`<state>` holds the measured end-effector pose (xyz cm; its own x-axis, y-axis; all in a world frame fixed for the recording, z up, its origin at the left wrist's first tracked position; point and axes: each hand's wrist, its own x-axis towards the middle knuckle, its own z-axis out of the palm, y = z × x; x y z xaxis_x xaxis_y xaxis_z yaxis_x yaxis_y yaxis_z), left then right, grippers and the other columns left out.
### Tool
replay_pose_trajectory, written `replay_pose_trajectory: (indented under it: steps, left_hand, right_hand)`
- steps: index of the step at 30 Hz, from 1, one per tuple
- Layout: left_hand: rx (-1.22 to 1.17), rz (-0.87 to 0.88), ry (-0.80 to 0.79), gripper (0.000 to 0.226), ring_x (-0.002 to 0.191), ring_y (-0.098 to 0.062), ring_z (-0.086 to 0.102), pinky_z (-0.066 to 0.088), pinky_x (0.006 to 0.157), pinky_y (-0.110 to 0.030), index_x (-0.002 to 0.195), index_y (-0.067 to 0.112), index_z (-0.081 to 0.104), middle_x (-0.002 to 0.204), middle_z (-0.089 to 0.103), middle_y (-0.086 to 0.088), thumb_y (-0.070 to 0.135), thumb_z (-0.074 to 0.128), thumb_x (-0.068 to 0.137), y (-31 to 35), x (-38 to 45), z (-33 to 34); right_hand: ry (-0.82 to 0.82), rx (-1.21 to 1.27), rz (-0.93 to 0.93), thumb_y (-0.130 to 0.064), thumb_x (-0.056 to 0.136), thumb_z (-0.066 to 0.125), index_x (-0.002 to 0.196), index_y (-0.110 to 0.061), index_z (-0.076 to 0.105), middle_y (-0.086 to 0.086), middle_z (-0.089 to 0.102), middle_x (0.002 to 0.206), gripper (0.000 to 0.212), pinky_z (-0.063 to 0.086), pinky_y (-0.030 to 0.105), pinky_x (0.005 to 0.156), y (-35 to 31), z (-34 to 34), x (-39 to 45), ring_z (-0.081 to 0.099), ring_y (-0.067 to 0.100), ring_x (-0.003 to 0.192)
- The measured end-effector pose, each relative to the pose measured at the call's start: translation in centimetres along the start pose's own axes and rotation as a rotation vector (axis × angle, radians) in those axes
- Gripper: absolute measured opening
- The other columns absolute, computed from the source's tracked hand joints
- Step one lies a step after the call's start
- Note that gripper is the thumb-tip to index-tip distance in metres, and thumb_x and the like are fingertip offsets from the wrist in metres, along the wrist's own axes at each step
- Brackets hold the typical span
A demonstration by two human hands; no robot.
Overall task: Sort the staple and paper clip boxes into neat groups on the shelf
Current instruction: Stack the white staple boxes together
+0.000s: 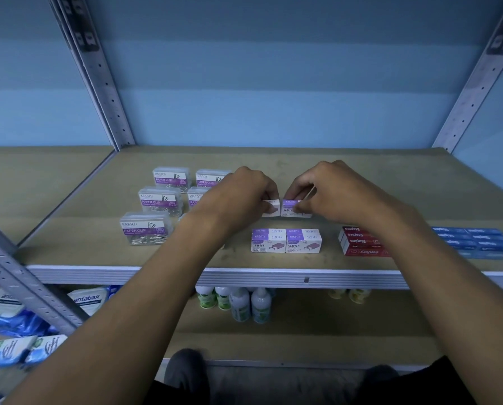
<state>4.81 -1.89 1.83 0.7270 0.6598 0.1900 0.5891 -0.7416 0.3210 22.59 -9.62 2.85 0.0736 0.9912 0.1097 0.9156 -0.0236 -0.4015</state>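
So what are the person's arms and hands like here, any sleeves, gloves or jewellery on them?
Both forearms are bare along all of their visible length: no sleeve shows. The left hand and right hand wear no gloves, and no ring, watch or bracelet is visible on the fingers or wrists. The only clothing in view is dark fabric at the bottom edge of the picture.

Bare forearms, black trousers, dark shoes
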Motion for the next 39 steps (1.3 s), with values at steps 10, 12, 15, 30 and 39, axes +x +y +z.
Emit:
replay_pose_trajectory:
  steps: [10,12,15,30,39]
  left_hand:
    - [-0.006,0.036,-0.059,0.017,0.077,-0.01,0.058,0.042,0.071,-0.022,0.103,0.025,0.074,0.1,0.072,0.003,0.024,0.072,0.086,0.5,-1.2,0.1]
    - [0.003,0.043,-0.079,0.018,0.077,-0.009,0.057,0.042,0.071,-0.022,0.105,0.024,0.075,0.101,0.072,0.004,0.024,0.071,0.087,0.7,-1.2,0.1]
    - [0.009,0.044,-0.112,0.019,0.082,-0.013,0.061,0.05,0.076,-0.027,0.106,0.026,0.074,0.105,0.072,0.002,0.021,0.067,0.089,0.9,-1.3,0.2]
    - [-0.017,0.035,-0.197,0.023,0.09,-0.012,0.063,0.053,0.084,-0.03,0.11,0.027,0.073,0.109,0.071,0.006,0.024,0.057,0.094,0.8,-1.5,0.0]
    - [-0.003,0.023,-0.26,0.059,0.087,-0.001,0.057,0.042,0.072,-0.016,0.117,0.028,0.066,0.11,0.066,0.015,0.052,0.083,0.066,0.7,-2.1,-0.7]
  right_hand:
    - [-0.059,0.004,0.013,-0.015,0.081,0.081,0.09,-0.03,0.08,-0.015,0.076,0.081,0.018,0.048,0.011,0.068,-0.7,-0.3,-1.4,0.067,-0.007,0.077]
    - [-0.079,-0.001,0.022,-0.015,0.081,0.08,0.091,-0.03,0.08,-0.015,0.076,0.082,0.018,0.051,0.016,0.071,-0.7,-0.3,-1.5,0.068,-0.005,0.078]
    - [-0.113,-0.021,0.022,-0.014,0.083,0.077,0.093,-0.03,0.081,-0.014,0.076,0.083,0.019,0.057,0.024,0.078,-0.7,-0.2,-1.7,0.068,-0.003,0.081]
    - [-0.2,-0.062,0.009,-0.02,0.092,0.064,0.103,-0.031,0.079,-0.014,0.075,0.1,0.022,0.053,0.025,0.086,-0.9,-0.3,-2.0,0.066,0.003,0.095]
    - [-0.316,-0.114,0.034,-0.043,0.069,0.088,0.121,-0.034,0.067,-0.017,0.069,0.112,0.057,0.053,0.029,0.085,-1.2,-0.1,-2.2,0.062,0.005,0.098]
